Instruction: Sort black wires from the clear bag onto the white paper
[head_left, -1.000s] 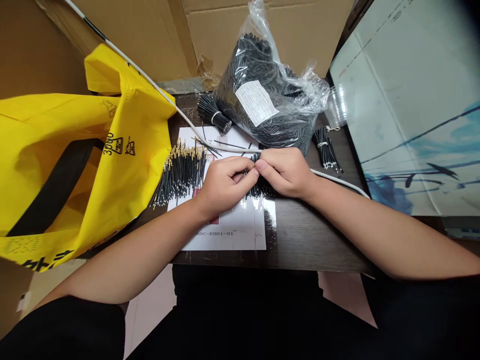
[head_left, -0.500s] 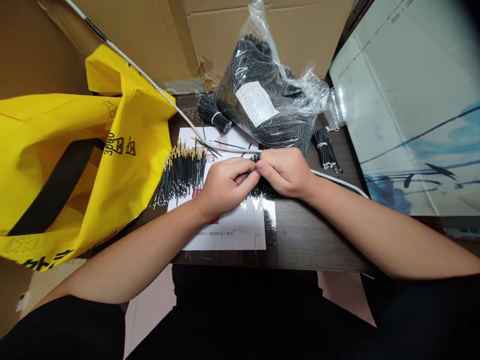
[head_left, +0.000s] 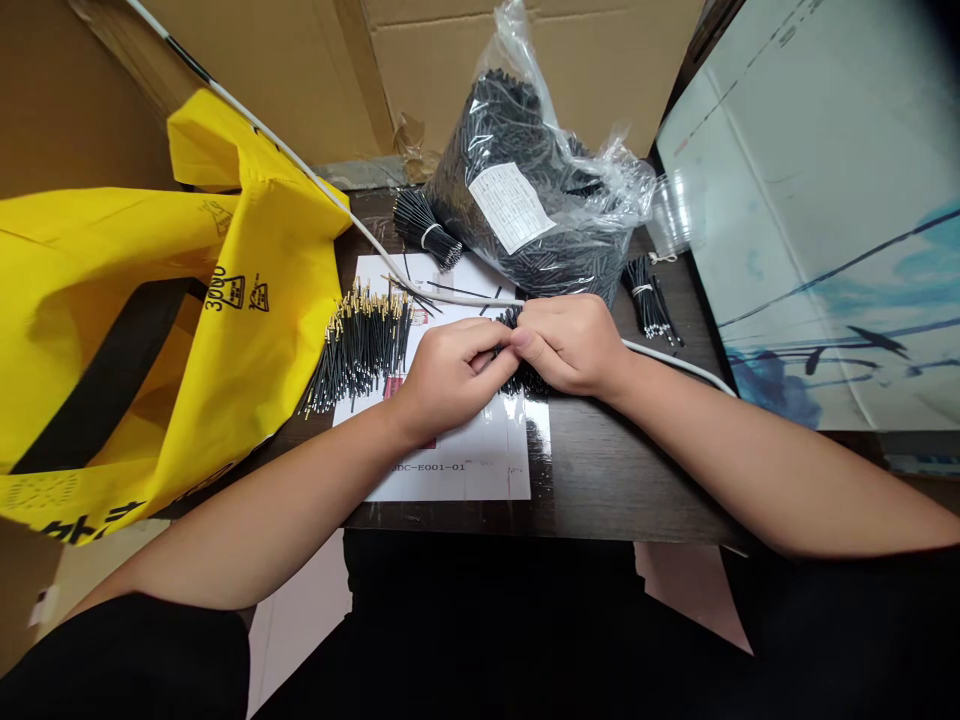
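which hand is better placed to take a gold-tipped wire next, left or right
Likely the left hand: it sits nearest the gold-tipped wires, while the right hand is farther off, with the left between it and them.

"3000" on yellow bag [head_left: 229, 370] — "DC-E001-01" on sheet [head_left: 480, 440]

Workshop — wire bundles [head_left: 420, 220], cardboard [head_left: 615, 60]
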